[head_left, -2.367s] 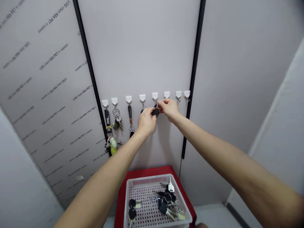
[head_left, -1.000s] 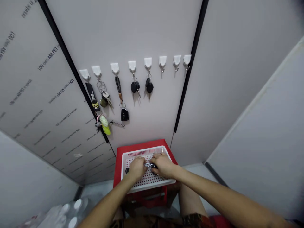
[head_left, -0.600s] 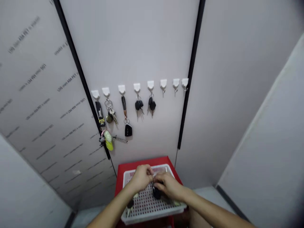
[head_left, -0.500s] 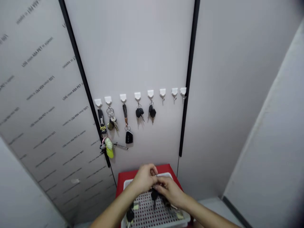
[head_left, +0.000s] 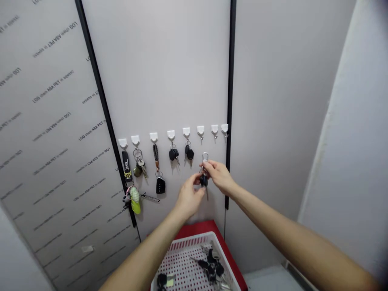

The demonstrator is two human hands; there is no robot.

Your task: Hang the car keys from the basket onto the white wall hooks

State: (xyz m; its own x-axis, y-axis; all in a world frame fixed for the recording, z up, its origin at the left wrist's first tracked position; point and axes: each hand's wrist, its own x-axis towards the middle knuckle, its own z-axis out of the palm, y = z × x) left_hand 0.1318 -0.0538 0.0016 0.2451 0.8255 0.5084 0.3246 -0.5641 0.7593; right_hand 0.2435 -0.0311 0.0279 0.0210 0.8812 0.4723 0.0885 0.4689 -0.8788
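Observation:
My right hand (head_left: 218, 173) pinches a bunch of keys (head_left: 203, 180) by its silver clip (head_left: 205, 156), whose loop points upward. Just below, the thumb and fingers of my left hand (head_left: 190, 196) close about the same bunch, near its ring and black key heads. One key blade hangs down from it. Both hands are in front of the white wall panel, a little under a white hook (head_left: 200, 131) with a bare metal end. To the left, two black-headed keys (head_left: 189, 152) hang from a neighbouring hook (head_left: 186, 132).
Two more bare hooks, a middle one (head_left: 214, 129) and an end one (head_left: 224, 129), are at the right. Further left hang a black car key (head_left: 160, 185), a brass-coloured key bunch (head_left: 139, 168) and a black strap (head_left: 127, 166) with charms. Below, a white basket (head_left: 194, 241) with keys (head_left: 210, 264) rests on a red stool (head_left: 197, 228).
Both hands have risen from above the basket to just below the hooks, bringing the bunch of keys along. Its silver clip now shows above my right fingers. The view has shifted slightly.

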